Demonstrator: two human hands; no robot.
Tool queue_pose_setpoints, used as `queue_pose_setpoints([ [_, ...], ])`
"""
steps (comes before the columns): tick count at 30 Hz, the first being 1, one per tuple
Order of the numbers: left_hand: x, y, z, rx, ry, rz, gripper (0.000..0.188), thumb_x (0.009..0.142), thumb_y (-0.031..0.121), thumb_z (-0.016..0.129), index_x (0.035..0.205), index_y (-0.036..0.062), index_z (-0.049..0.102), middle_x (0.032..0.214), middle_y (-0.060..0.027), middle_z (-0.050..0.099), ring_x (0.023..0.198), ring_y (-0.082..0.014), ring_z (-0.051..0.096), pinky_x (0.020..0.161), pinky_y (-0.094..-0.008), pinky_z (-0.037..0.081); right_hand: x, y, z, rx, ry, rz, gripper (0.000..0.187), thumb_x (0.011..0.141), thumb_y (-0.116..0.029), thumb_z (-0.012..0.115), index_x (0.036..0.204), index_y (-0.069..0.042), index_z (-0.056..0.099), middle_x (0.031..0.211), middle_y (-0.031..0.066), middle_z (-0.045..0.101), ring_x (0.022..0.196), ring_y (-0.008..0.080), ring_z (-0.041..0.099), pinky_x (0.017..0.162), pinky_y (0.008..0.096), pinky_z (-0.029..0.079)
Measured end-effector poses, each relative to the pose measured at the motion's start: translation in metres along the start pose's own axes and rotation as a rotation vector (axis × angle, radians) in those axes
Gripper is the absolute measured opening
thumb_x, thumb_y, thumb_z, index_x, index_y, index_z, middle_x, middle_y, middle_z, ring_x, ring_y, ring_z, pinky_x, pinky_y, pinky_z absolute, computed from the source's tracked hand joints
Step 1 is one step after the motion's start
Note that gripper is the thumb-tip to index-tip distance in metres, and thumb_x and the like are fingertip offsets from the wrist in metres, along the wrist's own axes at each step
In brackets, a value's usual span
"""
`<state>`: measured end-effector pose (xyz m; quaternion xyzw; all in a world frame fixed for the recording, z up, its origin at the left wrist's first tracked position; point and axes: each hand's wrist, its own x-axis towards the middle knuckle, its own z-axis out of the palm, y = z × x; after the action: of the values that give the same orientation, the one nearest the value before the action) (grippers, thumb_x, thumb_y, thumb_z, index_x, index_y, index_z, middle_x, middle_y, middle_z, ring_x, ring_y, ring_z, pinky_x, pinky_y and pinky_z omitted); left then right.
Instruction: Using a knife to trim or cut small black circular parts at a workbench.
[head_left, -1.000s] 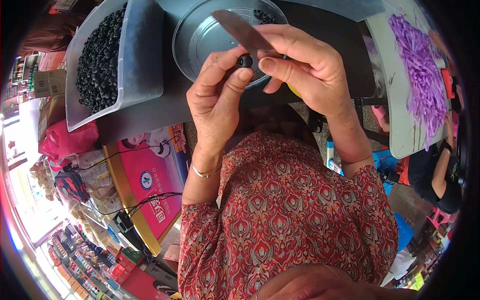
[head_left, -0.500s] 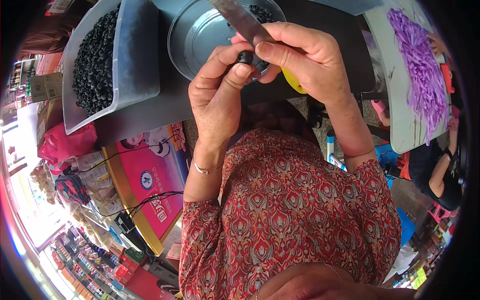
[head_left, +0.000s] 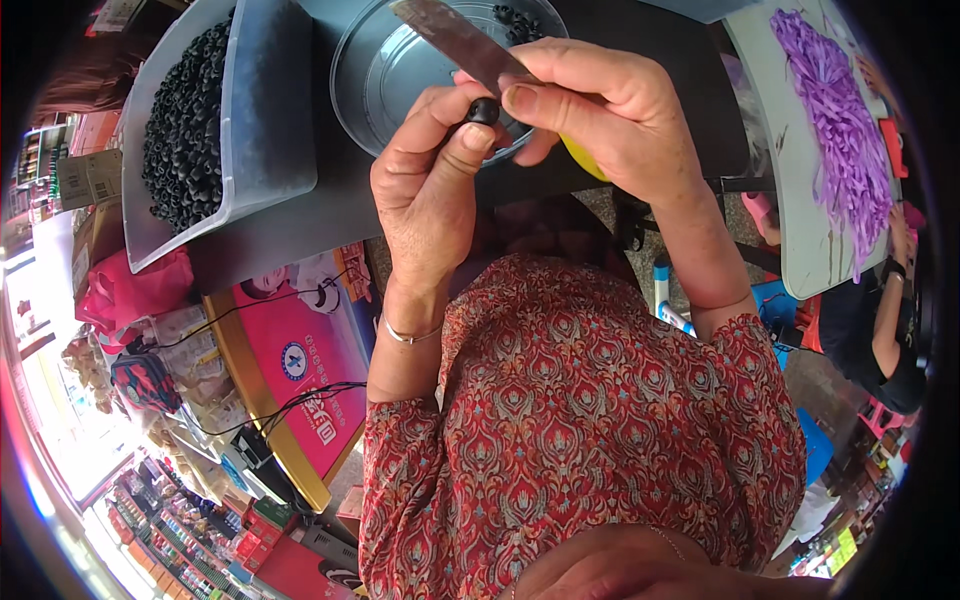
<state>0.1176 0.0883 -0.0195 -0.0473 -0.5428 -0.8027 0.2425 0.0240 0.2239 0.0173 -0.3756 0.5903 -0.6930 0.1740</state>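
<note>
My left hand [head_left: 428, 190] pinches a small, glossy, round black piece [head_left: 484, 111] between thumb and forefinger. Close beside it, my right hand [head_left: 620, 125] is closed on a knife with a flat, stained metal blade [head_left: 450, 38], which points up and to the left. The right thumb presses along the blade near the black piece; whether the edge touches it is hidden by the fingers. Something yellow [head_left: 583, 158] shows below the right palm, mostly covered. Beneath both hands stands a round clear tray [head_left: 352, 108], with several black pieces [head_left: 518, 24] at its far side.
A clear plastic bin [head_left: 270, 110] full of small black pieces [head_left: 187, 150] stands on the dark table [head_left: 345, 205] at left. On the right, a pale table [head_left: 800, 240] bears purple strips [head_left: 835, 130], with another person's arm [head_left: 888, 315] beside it. A pink-topped box [head_left: 300, 370] sits lower left.
Both hands have shifted slightly left together with the knife and the black piece. At right, the other person's arm has moved a little.
</note>
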Motion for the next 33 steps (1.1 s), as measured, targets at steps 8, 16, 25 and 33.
queue_pose_setpoints([
  [8,0.003,0.008,0.006,0.225,0.024,0.064,0.021,0.088,-0.006,0.058,0.107,-0.0015,0.064,0.103,-0.0041,0.061,0.096,-0.0114,0.056,0.087,-0.0246,0.045,-0.002,-0.002,0.010,-0.129,0.017,-0.220,0.023,0.087,0.003,0.061,0.110,0.004,0.065,0.106,0.0112,0.062,0.082,0.0143,0.064,0.059,0.0235,0.057],
  [16,0.004,0.002,0.002,0.060,-0.034,0.094,0.025,0.088,-0.003,0.060,0.113,-0.0020,0.063,0.102,-0.0064,0.060,0.091,-0.0124,0.056,0.084,-0.0247,0.046,0.003,-0.001,0.000,-0.074,0.034,-0.178,0.018,0.088,0.002,0.060,0.106,0.004,0.065,0.096,0.0103,0.066,0.078,0.0138,0.065,0.060,0.0215,0.056],
  [25,0.009,0.005,0.001,-0.118,-0.087,0.033,0.025,0.091,0.004,0.058,0.115,-0.0033,0.061,0.101,-0.0072,0.059,0.088,-0.0139,0.057,0.080,-0.0259,0.048,-0.002,-0.007,0.002,0.033,0.052,-0.079,0.021,0.091,-0.002,0.058,0.110,0.006,0.063,0.104,0.0135,0.067,0.078,0.0148,0.067,0.063,0.0228,0.057],
  [33,0.004,0.007,0.008,-0.036,-0.014,0.112,0.024,0.092,0.004,0.057,0.115,-0.0034,0.061,0.104,-0.0073,0.059,0.092,-0.0150,0.059,0.084,-0.0278,0.050,-0.006,-0.010,0.009,-0.138,0.000,-0.202,0.026,0.088,0.003,0.060,0.114,0.005,0.062,0.110,0.0124,0.062,0.087,0.0141,0.064,0.060,0.0218,0.057],
])
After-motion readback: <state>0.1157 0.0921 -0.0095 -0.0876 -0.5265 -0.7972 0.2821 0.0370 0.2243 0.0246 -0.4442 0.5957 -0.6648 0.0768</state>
